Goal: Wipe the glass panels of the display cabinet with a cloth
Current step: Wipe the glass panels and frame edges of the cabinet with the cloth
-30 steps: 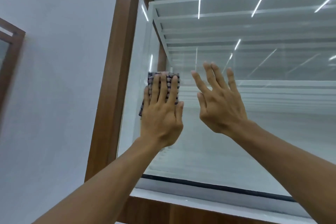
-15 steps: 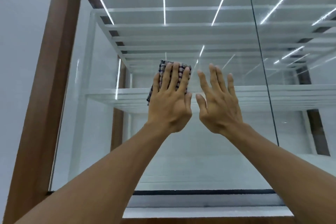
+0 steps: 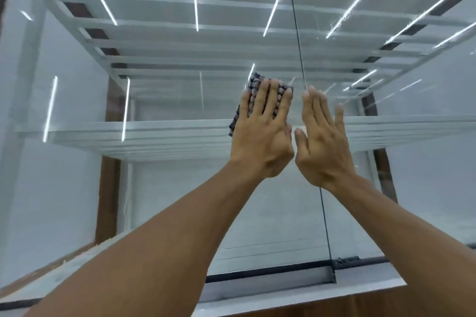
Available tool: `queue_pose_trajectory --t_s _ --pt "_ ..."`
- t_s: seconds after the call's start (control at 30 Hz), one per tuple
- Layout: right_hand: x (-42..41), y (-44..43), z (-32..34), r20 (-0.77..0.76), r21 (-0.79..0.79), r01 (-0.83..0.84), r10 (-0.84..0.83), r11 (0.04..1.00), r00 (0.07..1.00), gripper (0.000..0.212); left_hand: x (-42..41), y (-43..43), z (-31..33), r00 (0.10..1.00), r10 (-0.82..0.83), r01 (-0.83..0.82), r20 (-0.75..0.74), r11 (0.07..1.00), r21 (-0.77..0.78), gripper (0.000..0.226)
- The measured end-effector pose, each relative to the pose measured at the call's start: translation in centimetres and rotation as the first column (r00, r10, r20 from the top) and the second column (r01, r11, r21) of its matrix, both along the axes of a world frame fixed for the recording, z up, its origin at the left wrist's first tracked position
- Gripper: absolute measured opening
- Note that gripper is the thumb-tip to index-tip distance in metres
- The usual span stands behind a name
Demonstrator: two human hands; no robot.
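Note:
My left hand (image 3: 261, 134) lies flat on a dark checked cloth (image 3: 255, 85) and presses it against the left glass panel (image 3: 167, 201) of the display cabinet. Only the cloth's top and left edge show past the fingers. My right hand (image 3: 323, 141) is flat, fingers straight and close together, resting on or just off the glass beside the left hand. It sits over the vertical seam (image 3: 298, 41) where the left panel meets the right glass panel (image 3: 412, 188).
Behind the glass are white glass shelves (image 3: 154, 134) and reflected ceiling light strips. A brown wooden frame post (image 3: 109, 195) stands at the left. The dark bottom rail (image 3: 270, 271) and a white ledge run along the cabinet's base.
Both hands and the cloth have slid to the right along the glass, from the left frame to the seam between panels. The right hand's fingers have drawn closer together.

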State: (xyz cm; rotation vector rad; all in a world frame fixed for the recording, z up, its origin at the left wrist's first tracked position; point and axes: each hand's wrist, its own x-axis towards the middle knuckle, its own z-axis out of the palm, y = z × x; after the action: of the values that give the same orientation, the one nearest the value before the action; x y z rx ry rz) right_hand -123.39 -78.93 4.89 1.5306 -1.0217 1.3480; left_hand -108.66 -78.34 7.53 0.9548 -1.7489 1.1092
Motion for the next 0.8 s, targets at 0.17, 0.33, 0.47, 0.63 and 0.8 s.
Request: queue_pose_trajectory --t_s 0.17,0.33,0.47,0.63,0.8 --pt "-1.4 -0.5 -2.2 0.092 -0.097 -0.185 0.194 0.978 0.977 0.062 -2.4 -0.4 -1.3 0.997 -0.006 0.006 0.08 1.0 -0.004 0.065" --pt "-1.1 -0.5 -2.2 0.096 -0.085 -0.138 0.146 0.987 0.985 0.059 -1.2 -0.4 -4.5 0.984 0.001 0.004 0.176 1.0 -0.03 0.064" --pt "0.7 0.0 -2.6 0.033 -0.054 0.024 -0.022 0.998 0.999 0.063 1.3 -0.2 -5.8 0.979 -0.026 0.036 0.202 0.998 -0.046 0.063" --pt "6.2 -0.3 -2.7 -0.063 -0.045 0.013 -0.016 0.999 0.998 0.062 6.6 -0.1 -5.7 0.995 0.0 0.007 0.096 0.997 -0.072 0.063" --pt "12.8 -0.5 -2.0 -0.063 -0.017 -0.089 0.088 0.996 0.994 0.064 12.8 0.1 -5.4 1.0 0.016 -0.015 0.017 0.996 -0.086 0.063"
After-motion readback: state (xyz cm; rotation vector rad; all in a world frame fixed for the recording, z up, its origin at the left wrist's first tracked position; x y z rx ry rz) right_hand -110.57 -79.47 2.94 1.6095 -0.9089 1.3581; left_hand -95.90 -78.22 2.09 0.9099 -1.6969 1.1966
